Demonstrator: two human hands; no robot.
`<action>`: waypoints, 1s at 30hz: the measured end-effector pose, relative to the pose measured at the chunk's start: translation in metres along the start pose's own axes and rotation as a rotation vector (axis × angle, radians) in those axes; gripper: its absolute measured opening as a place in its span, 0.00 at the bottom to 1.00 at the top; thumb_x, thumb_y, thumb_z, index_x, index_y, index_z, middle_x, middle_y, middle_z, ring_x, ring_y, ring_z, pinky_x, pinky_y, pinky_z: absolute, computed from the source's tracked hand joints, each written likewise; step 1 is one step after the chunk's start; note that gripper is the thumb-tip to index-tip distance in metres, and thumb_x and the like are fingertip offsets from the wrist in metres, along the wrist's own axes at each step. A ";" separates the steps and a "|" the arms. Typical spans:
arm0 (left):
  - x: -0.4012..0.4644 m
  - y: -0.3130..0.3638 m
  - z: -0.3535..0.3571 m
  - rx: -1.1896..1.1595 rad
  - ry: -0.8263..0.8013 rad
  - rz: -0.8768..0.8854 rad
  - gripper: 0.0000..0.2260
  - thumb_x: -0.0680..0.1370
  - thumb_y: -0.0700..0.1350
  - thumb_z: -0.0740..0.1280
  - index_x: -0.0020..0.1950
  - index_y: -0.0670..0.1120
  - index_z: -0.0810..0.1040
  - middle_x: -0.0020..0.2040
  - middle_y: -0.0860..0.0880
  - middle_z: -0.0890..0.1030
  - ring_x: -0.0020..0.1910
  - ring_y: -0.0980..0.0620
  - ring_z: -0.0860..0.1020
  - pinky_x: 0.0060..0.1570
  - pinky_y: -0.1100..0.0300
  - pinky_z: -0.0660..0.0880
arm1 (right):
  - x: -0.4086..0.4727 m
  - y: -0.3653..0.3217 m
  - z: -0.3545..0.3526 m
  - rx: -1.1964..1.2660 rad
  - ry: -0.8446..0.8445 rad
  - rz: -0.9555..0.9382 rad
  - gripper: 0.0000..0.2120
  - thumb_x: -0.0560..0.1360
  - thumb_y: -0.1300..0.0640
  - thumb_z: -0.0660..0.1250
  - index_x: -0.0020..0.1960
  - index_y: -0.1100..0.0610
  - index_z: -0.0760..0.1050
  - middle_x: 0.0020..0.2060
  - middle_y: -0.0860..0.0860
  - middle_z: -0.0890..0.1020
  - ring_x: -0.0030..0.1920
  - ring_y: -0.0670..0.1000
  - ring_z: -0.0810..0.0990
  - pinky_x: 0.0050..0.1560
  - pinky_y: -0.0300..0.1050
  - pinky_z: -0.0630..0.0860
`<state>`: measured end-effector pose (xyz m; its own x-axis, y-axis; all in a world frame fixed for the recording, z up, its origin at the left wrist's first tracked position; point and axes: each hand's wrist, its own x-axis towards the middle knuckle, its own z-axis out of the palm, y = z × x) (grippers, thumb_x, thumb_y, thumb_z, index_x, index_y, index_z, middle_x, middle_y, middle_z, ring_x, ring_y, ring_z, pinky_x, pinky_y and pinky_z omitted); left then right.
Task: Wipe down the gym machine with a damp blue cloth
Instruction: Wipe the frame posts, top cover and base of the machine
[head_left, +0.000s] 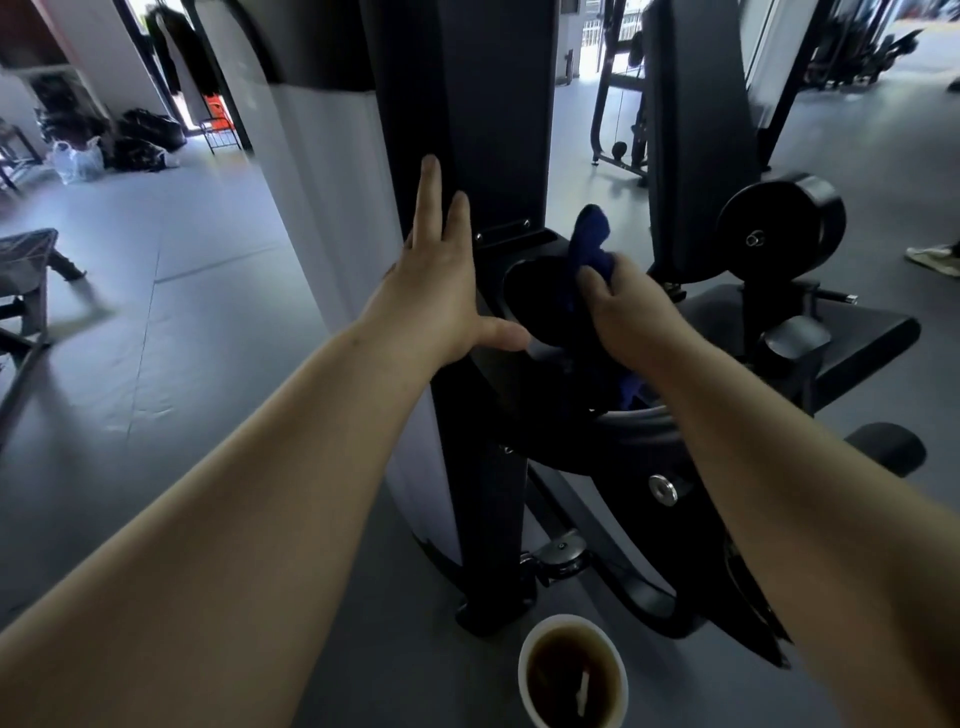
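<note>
Gym floor (156, 338): right hand (631, 317) grip closed around blue cloth (589, 244), bunched above fingers.

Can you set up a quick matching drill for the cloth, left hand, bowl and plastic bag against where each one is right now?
Things:
1. cloth
2. left hand
3. bowl
4. plastic bag

Places:
A. on the floor at the foot of the machine, dark liquid inside
B. bunched in the right hand
C. on the floor far off to the left
D. flat, fingers spread, against the black upright

Pairs: 1-B, 2-D, 3-A, 4-C
</note>
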<state>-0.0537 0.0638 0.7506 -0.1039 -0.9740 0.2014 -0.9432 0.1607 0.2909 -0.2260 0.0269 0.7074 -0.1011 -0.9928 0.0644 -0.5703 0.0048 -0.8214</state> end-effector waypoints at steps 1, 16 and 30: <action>-0.001 -0.001 0.002 -0.024 -0.008 0.002 0.59 0.66 0.58 0.78 0.80 0.45 0.38 0.76 0.51 0.26 0.79 0.51 0.48 0.74 0.55 0.58 | -0.001 0.000 0.002 0.010 0.008 -0.008 0.17 0.82 0.48 0.55 0.68 0.54 0.68 0.60 0.56 0.78 0.61 0.59 0.75 0.62 0.52 0.70; 0.000 -0.020 0.017 -0.095 0.024 0.033 0.59 0.66 0.62 0.76 0.80 0.45 0.37 0.77 0.55 0.29 0.79 0.52 0.45 0.77 0.49 0.51 | -0.004 -0.025 0.035 -0.552 0.186 -0.457 0.21 0.84 0.50 0.52 0.75 0.52 0.64 0.75 0.49 0.67 0.75 0.52 0.62 0.76 0.48 0.52; 0.003 -0.029 0.022 -0.165 -0.001 0.085 0.59 0.67 0.63 0.74 0.79 0.46 0.33 0.75 0.55 0.26 0.79 0.53 0.42 0.78 0.53 0.49 | 0.010 -0.045 0.029 -0.524 0.039 -0.581 0.16 0.82 0.51 0.57 0.64 0.55 0.78 0.62 0.52 0.76 0.64 0.56 0.70 0.65 0.48 0.65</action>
<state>-0.0336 0.0525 0.7221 -0.1818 -0.9558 0.2311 -0.8663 0.2669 0.4222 -0.1775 0.0136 0.7285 0.3085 -0.8486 0.4298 -0.8498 -0.4489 -0.2763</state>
